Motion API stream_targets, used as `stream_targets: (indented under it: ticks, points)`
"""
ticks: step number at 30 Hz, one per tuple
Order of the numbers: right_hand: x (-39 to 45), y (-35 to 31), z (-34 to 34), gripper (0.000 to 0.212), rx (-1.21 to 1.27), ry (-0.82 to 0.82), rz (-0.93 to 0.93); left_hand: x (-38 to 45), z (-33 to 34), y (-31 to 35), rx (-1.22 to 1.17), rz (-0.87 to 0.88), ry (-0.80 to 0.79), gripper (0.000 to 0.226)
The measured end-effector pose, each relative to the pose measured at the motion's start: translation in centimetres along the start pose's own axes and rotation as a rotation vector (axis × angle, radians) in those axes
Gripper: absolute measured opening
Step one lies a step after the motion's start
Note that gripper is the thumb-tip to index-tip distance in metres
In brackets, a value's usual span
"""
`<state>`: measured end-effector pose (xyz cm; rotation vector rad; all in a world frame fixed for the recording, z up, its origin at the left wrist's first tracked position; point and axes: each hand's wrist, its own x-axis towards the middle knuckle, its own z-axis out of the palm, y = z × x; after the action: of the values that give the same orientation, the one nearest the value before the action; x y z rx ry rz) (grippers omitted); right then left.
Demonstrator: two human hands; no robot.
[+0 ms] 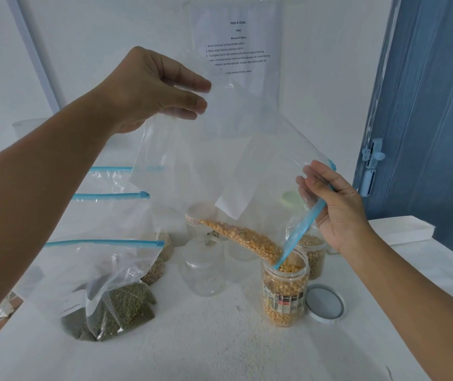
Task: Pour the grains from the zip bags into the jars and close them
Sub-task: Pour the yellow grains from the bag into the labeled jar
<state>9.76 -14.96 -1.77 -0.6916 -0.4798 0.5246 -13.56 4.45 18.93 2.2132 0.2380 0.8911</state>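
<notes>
Clear zip bag (220, 160) tilted, yellow grains (244, 237) spilling into jar (285, 292); left hand (148, 89) fingers pinched its raised corner; right hand (338, 204) fingers gripped its blue zip edge.

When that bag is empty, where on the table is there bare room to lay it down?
The widest bare patch of table is at the near edge, in front of the green-grain bag and the yellow-grain jar. Another lies right of the loose lid. Behind, it is crowded: the empty jar, further jars and bags stand close together.
</notes>
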Motion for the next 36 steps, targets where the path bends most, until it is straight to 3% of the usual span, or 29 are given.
stream_targets:
  ticks: [15, 36]
  points:
    - [-1.2, 0.4, -0.2, 0.024, -0.191, -0.199, 0.039, -0.1, 0.1, -0.3, -0.006, -0.012, 0.0, 0.036]
    - [-0.7, 0.8, -0.4, 0.025, -0.168, -0.113, 0.03, -0.5, -0.1, -0.3, 0.012, -0.022, 0.003, 0.03]
